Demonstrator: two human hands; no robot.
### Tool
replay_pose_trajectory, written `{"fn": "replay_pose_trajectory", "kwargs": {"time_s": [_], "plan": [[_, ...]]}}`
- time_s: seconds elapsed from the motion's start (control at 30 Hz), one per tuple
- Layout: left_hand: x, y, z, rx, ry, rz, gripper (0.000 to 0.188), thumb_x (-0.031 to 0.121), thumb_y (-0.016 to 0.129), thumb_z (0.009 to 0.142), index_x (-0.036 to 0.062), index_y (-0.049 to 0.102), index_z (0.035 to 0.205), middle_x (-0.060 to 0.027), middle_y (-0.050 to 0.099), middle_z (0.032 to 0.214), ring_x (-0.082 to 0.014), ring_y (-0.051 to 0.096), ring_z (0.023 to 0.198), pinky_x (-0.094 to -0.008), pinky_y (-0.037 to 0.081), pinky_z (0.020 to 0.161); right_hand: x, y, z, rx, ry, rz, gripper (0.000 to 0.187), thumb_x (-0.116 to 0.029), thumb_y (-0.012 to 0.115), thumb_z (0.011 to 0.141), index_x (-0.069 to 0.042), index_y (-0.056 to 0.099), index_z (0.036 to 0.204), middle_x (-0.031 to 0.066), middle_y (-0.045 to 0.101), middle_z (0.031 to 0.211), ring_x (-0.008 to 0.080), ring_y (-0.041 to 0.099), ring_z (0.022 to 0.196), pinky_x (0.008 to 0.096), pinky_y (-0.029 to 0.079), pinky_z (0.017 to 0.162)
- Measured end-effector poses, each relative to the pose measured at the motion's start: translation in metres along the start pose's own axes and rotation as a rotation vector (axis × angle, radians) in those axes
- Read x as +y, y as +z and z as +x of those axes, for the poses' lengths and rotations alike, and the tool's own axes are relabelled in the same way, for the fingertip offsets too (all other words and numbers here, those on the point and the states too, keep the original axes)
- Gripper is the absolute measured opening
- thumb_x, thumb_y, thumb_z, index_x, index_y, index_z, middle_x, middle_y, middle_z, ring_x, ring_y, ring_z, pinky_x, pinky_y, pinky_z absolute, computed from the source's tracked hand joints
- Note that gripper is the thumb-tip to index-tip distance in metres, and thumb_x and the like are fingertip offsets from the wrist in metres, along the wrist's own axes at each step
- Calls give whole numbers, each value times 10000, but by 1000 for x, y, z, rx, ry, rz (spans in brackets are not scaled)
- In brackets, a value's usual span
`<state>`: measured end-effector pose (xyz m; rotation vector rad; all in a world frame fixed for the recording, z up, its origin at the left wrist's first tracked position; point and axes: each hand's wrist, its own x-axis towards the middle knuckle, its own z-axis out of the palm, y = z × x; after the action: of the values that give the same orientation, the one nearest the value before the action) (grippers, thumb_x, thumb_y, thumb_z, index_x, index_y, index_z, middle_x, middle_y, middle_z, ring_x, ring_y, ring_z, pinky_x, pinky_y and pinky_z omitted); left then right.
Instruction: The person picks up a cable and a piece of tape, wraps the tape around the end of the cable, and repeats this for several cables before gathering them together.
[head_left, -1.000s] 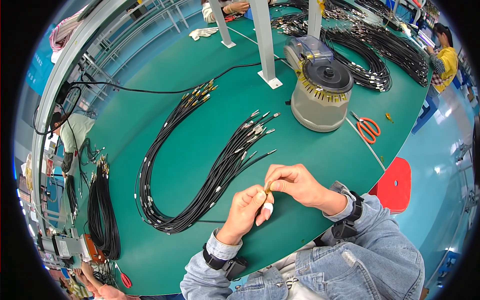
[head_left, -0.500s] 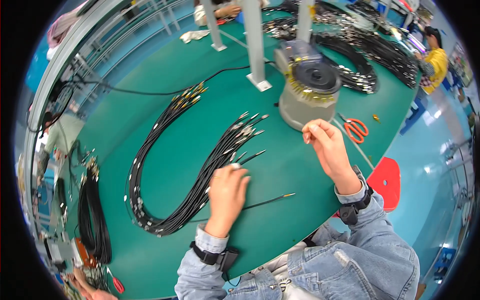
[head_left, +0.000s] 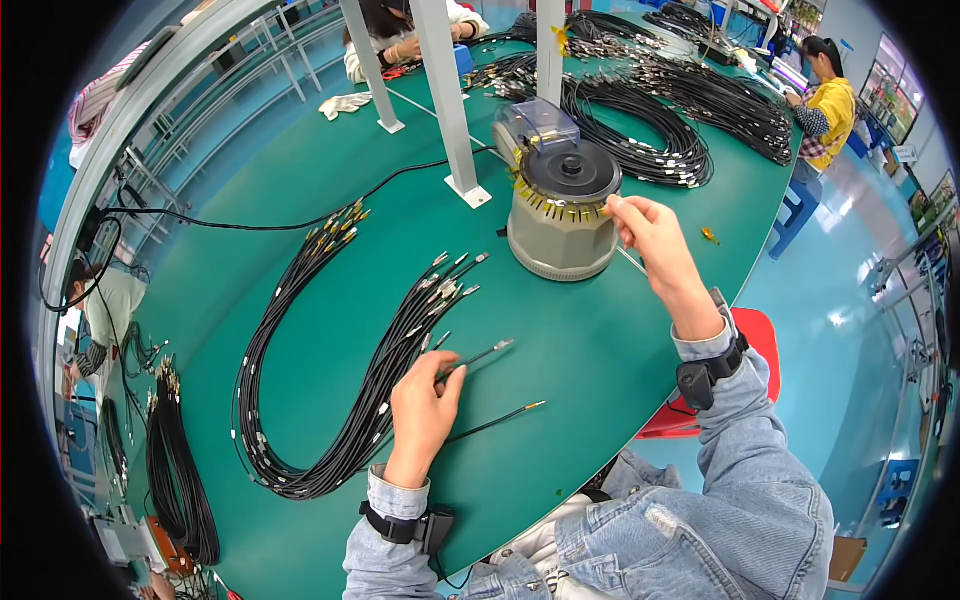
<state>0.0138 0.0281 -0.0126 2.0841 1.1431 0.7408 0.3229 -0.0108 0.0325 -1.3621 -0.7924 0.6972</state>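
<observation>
My left hand (head_left: pixel 422 410) pinches a black cable (head_left: pixel 478 357) near its silver-tipped end, which sticks out to the right. Under that hand lies a U-shaped bundle of black cables (head_left: pixel 290 478) with silver connectors, white labels and gold-coloured tips. Another cable (head_left: pixel 500 418) with a gold-coloured tip reaches out below. My right hand (head_left: pixel 655 245) is at the rim of a round grey tape dispenser (head_left: pixel 562 240), thumb and forefinger closed on a small piece of amber tape (head_left: pixel 605 210). Several amber strips stick out around the dispenser's dark top.
Metal posts (head_left: pixel 450 120) stand behind the dispenser on the green table (head_left: pixel 330 370). More cable bundles (head_left: pixel 660 150) lie at the far right, another (head_left: pixel 180 480) at the left. A scrap of amber tape (head_left: pixel 710 235) and a red stool (head_left: pixel 755 350) are at right. Other people sit around.
My right hand has come up to the dispenser's tape strips. The left hand now pinches one cable, its end lifted out apart from the bundle. The whole view has shifted.
</observation>
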Motion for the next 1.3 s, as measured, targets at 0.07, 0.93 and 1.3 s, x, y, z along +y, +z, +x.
{"fn": "replay_pose_trajectory", "kwargs": {"time_s": [0.07, 0.93, 1.3], "plan": [[7, 4, 3, 3, 69, -1, 130, 68, 666, 760, 14, 612, 866, -78, 598, 750, -171, 532, 585, -276, 429, 540, 3, 3, 2, -32, 27, -10, 171, -171, 609, 848, -2, 616, 826, -31, 515, 676, 43, 432, 601, 196, 341, 553], [25, 1, -11, 128, -98, -590, 91, 43, 607, 839, -7, 652, 901, -4, 586, 715, -33, 497, 570, -160, 369, 483, 29, 108, -110, -519, -135, 114, 102, -69, 605, 826, 5, 567, 767, 26, 518, 776, 100, 476, 700, 240, 397, 643], [34, 2, -15, 180, 39, -363, 93, -24, 632, 794, -21, 651, 885, -38, 595, 729, -56, 555, 625, -167, 425, 531, 28, 106, -107, -541, -90, 110, 70, -43, 593, 836, 9, 570, 795, 63, 531, 844, 137, 482, 791, 281, 383, 732]]}}
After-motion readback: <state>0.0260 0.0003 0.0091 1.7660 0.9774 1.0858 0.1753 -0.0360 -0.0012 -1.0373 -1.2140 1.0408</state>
